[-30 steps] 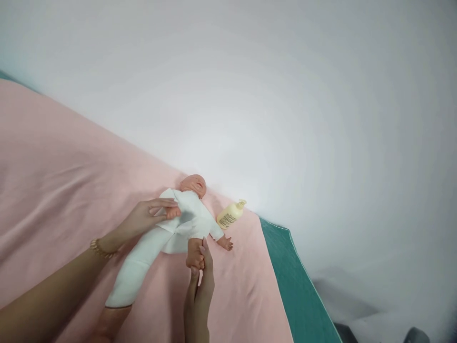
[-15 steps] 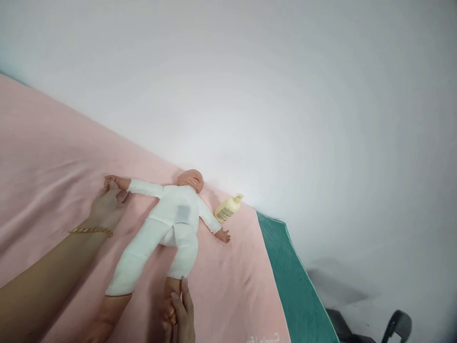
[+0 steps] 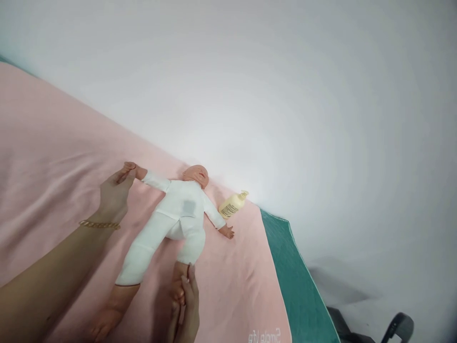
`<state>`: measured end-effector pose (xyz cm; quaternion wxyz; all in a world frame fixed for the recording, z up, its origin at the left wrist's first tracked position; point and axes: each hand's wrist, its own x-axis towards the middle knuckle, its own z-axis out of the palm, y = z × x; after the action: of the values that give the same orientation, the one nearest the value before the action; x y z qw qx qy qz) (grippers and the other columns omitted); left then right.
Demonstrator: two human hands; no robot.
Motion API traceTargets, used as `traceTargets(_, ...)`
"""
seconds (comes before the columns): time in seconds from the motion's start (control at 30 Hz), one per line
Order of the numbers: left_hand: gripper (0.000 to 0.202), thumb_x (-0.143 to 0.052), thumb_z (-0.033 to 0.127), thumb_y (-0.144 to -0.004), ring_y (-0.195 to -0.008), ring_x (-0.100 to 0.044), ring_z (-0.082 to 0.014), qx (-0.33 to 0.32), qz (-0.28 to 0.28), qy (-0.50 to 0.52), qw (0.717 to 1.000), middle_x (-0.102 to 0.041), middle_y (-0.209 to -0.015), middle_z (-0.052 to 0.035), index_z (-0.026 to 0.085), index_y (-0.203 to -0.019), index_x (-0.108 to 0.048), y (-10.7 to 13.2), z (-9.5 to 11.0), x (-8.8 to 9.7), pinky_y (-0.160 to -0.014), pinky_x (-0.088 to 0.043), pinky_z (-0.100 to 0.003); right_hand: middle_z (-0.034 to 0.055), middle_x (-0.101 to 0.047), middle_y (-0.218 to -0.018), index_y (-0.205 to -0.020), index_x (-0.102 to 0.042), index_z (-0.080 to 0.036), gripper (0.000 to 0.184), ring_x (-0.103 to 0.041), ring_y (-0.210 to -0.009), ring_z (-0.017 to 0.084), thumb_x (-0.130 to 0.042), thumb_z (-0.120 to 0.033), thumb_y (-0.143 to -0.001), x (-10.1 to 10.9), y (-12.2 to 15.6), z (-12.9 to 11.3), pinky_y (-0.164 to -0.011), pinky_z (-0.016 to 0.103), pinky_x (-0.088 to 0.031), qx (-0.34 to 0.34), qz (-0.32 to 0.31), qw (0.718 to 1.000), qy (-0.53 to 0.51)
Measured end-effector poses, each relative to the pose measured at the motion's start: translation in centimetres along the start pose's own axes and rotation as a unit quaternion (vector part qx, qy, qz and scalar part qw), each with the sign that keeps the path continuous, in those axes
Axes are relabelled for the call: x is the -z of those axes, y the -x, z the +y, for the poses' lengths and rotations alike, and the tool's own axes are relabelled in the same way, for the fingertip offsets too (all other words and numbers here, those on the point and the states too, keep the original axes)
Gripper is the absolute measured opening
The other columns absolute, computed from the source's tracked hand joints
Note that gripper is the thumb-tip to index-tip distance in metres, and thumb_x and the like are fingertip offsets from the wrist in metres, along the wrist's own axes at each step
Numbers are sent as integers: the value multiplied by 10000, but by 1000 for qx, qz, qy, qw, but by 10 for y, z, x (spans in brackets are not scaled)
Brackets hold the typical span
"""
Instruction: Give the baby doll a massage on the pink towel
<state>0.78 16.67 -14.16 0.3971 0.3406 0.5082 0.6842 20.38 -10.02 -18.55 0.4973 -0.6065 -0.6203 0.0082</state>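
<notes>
A baby doll [image 3: 185, 200] with a white cloth body lies on its back on a pink blanket [image 3: 243, 271], arms spread. At the left, my left hand [image 3: 116, 193], with a gold bracelet on its wrist, is closed on one of the doll's hands, thumb and fingers pinching it. Near the bottom, my right hand [image 3: 189, 305] is wrapped round the doll's foot and ankle; some of its fingers are hidden. The other foot of the doll rests untouched to the left. Beside the doll's free arm a yellow pump bottle [image 3: 232, 205] leans on its side.
A pale wall [image 3: 285, 119] runs along the blanket's far edge. Green fabric [image 3: 291, 267] shows past the blanket's right side. Beyond it, at the lower right, is a dark curved object [image 3: 398, 326] that I cannot identify.
My left hand has moved up and right, raising the doll's hand with its arm now more bent. My right hand keeps its hold on the foot. The whole view has shifted slightly.
</notes>
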Motion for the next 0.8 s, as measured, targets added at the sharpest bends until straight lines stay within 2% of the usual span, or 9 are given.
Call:
traceTargets(0.1, 418, -676, 373, -902, -1232, -588, -209, -19, -6, 28, 999, -658, -1297, -57, 134, -1245, -664, 10, 16, -5, -1120, -447, -360, 137, -491, -1491, -1421, -512, -230, 404, -515, -1351, 260, -411, -250, -1030, 1, -26, -1, -1018, 398, -554, -5, -6, 1000, -17)
traceTargets(0.17, 385, -705, 339, -878, -1216, -605, -218, -35, -31, -1, 999, -681, -1264, -36, 160, -1219, -694, 19, 27, -8, -1127, -443, -370, 139, -500, -1485, -1435, -493, -218, 417, -511, -1358, 246, -406, -226, -1028, 1, -47, -2, -1043, 388, -537, 2, -10, 1000, -14)
traceTargets(0.3, 421, -752, 427, -825, -1316, -534, -269, -69, -153, -78, 983, -643, -1335, -33, 216, -1188, -727, 31, 34, -12, -1164, -395, -416, 148, -526, -1463, -1424, -503, -178, 416, -523, -1352, 241, -427, -283, -1030, -2, -87, -5, -1046, 365, -526, -7, -12, 1000, -21)
traceTargets(0.4, 379, -718, 516, -824, -1326, -526, -267, -163, -283, -97, 940, -693, -1250, -21, 255, -1095, -762, 31, 24, -16, -1165, -385, -415, 152, -530, -1454, -1430, -495, -160, 440, -524, -1348, 238, -422, -336, -1034, -7, -108, -6, -1024, 343, -524, -26, -25, 999, -26)
traceTargets(0.53, 345, -582, 520, -902, -1300, -552, -267, -289, -404, -182, 849, -700, -1231, -15, 277, -1054, -773, 23, 3, -21, -1183, -332, -455, 156, -589, -1383, -1423, -508, -148, 461, -565, -1296, 231, -422, -375, -1031, -13, -126, -8, -1006, 331, -522, -62, -32, 996, -54)
traceTargets(0.6, 318, -551, 469, -923, -1333, -520, -267, -310, -438, -221, 814, -689, -1252, -2, 293, -1075, -767, 21, -3, -23, -1181, -321, -471, 153, -637, -1313, -1423, -514, -149, 477, -581, -1275, 235, -425, -400, -1027, -16, -129, -8, -1003, 341, -522, -77, -26, 994, -67)
traceTargets(0.67, 287, -547, 419, -928, -1367, -483, -267, -316, -457, -247, 794, -684, -1260, 17, 311, -1083, -763, 20, -6, -23, -1181, -311, -485, 152, -645, -1301, -1429, -512, -156, 485, -582, -1273, 239, -424, -410, -1025, -18, -130, -7, -1006, 352, -523, -83, -22, 994, -70)
traceTargets(0.73, 274, -556, 398, -922, -1373, -475, -268, -314, -458, -249, 794, -688, -1253, 20, 314, -1077, -765, 20, -6, -23, -1184, -305, -493, 157, -604, -1367, -1419, -522, -163, 470, -562, -1303, 244, -434, -398, -1022, -18, -127, -6, -1037, 371, -509, -76, -19, 995, -68)
traceTargets(0.8, 276, -578, 421, -903, -1362, -489, -273, -299, -446, -221, 814, -697, -1235, 3, 302, -1056, -775, 21, -3, -23, -1182, -320, -489, 159, -549, -1436, -1413, -526, -167, 450, -544, -1326, 246, -447, -371, -1021, -17, -122, -4, -1051, 376, -506, -63, -19, 996, -64)
